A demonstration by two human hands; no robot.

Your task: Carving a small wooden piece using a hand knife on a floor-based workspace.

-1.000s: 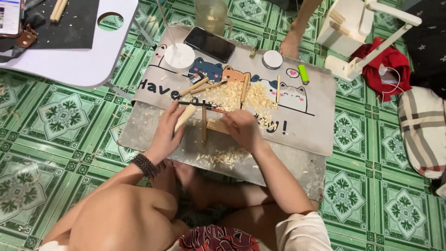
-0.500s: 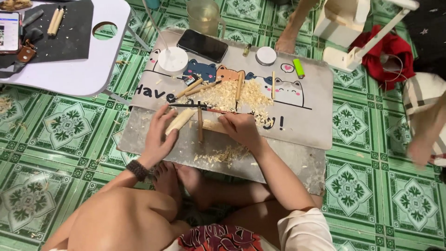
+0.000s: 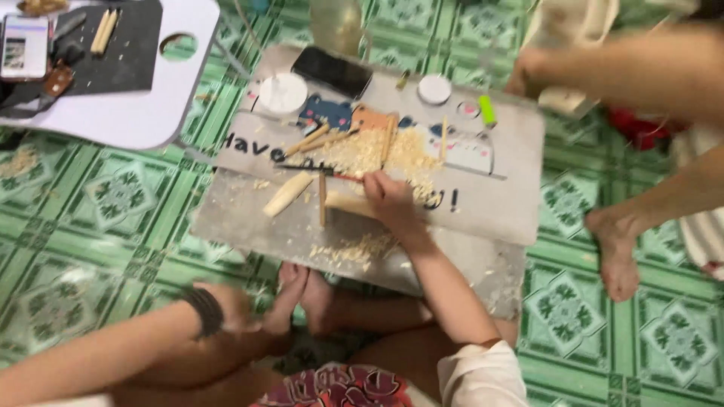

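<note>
Roughly midway, judging by the shavings [image 3: 362, 151]: pale curls heaped mid-frame on the grey printed tabletop [image 3: 498, 196], w/ 1 smooth tapered wood blank [image 3: 287, 194] lying finished-looking left of centre & thin sticks [image 3: 323, 197] beside it. Right hand [image 3: 388, 197] is clamped on a rounded, light wood piece [image 3: 348, 203] at centre. Left hand [image 3: 234, 307], lower left, is blurred off the board; can't tell its grip.
</note>
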